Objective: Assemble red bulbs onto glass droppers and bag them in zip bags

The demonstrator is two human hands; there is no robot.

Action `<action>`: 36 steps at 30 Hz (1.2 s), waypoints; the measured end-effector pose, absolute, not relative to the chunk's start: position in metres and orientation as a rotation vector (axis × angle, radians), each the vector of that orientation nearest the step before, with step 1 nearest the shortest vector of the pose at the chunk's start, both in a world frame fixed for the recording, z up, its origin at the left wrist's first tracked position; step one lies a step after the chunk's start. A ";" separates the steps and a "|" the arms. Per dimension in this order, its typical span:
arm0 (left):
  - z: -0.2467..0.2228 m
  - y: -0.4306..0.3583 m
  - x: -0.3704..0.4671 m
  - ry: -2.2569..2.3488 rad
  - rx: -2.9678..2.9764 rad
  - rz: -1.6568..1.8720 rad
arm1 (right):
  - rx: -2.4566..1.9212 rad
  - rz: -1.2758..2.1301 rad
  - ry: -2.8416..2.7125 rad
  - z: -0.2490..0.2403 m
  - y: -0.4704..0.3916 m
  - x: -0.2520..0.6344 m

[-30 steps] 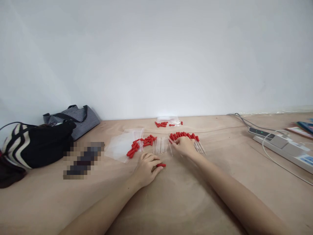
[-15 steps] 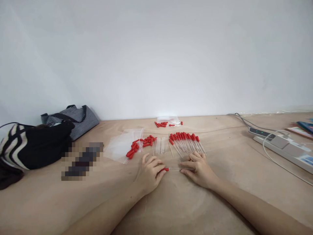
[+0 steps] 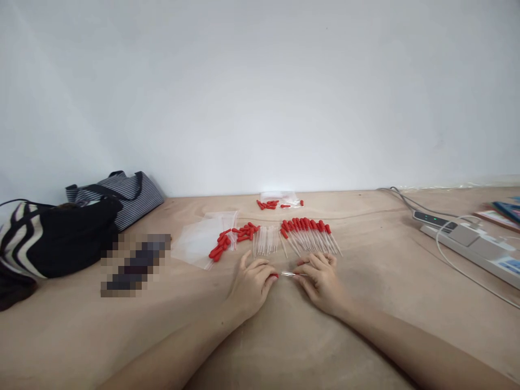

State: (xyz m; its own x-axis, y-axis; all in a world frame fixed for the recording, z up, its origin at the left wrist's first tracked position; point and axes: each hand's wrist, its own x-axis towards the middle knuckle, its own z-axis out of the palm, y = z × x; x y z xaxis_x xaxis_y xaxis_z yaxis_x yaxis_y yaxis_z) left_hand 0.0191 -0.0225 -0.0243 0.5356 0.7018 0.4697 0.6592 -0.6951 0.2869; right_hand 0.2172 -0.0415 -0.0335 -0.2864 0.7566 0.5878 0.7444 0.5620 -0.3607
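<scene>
My left hand point(image 3: 252, 287) is closed in a pinch on a red rubber dropper bulb point(image 3: 276, 275), most of it hidden by the fingers. Across a small gap, my right hand point(image 3: 325, 286) pinches a clear glass dropper tube point(image 3: 287, 274), its wide end pointing left at the bulb. Just beyond the hands lie loose glass tubes point(image 3: 266, 241) in a row. To their right several droppers point(image 3: 311, 233) with red bulbs are fanned out side by side. Loose red bulbs point(image 3: 219, 249) are heaped left of the tubes, partly over a clear zip bag point(image 3: 193, 244).
Near the wall, more red bulbs point(image 3: 267, 205) lie by another clear bag point(image 3: 280, 196). At left are a black bag point(image 3: 77, 235), a striped bag point(image 3: 142, 200) and a blurred-out dark object point(image 3: 138, 265). A power strip point(image 3: 467, 244) with cables sits at right.
The glass tube now shows a shorter stretch, and a gap separates it from the red bulb. My right hand has shifted slightly left, closer to my left hand.
</scene>
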 end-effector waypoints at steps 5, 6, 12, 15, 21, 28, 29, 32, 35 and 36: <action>-0.022 -0.025 0.020 1.189 2.648 0.960 | -1.195 -0.003 -2.019 -0.030 -0.044 0.213; -0.022 -0.025 0.020 1.190 2.643 0.979 | -1.187 -0.015 -2.021 -0.031 -0.044 0.212; -0.023 -0.025 0.019 1.198 2.603 1.055 | -1.092 -0.038 -2.018 -0.039 -0.042 0.210; -0.023 -0.026 0.019 1.174 2.594 1.082 | -1.034 0.007 -2.034 -0.040 -0.042 0.209; -0.024 -0.028 0.019 1.115 2.611 1.091 | -0.970 -0.058 -2.091 -0.042 -0.041 0.209; -0.022 -0.032 0.022 1.034 2.593 1.149 | -0.974 -0.008 -2.152 -0.030 -0.043 0.210; -0.022 -0.032 0.022 1.032 2.586 1.160 | -0.989 0.001 -2.162 -0.028 -0.044 0.210; -0.022 -0.033 0.022 1.047 2.570 1.162 | -1.033 0.023 -2.160 -0.025 -0.046 0.207; -0.023 -0.033 0.022 1.070 2.556 1.136 | -1.044 0.048 -2.131 -0.027 -0.046 0.203; -0.023 -0.033 0.022 1.070 2.555 1.127 | -1.046 0.047 -2.132 -0.029 -0.045 0.202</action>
State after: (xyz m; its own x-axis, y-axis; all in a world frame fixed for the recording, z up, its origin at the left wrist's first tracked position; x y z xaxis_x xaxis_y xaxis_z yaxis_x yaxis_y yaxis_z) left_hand 0.0217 -0.0328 -0.0231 0.4628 0.6646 0.5867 0.5514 -0.7340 0.3966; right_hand 0.2017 -0.0452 -0.0288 -0.3871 0.6936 0.6075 0.6662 0.6659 -0.3359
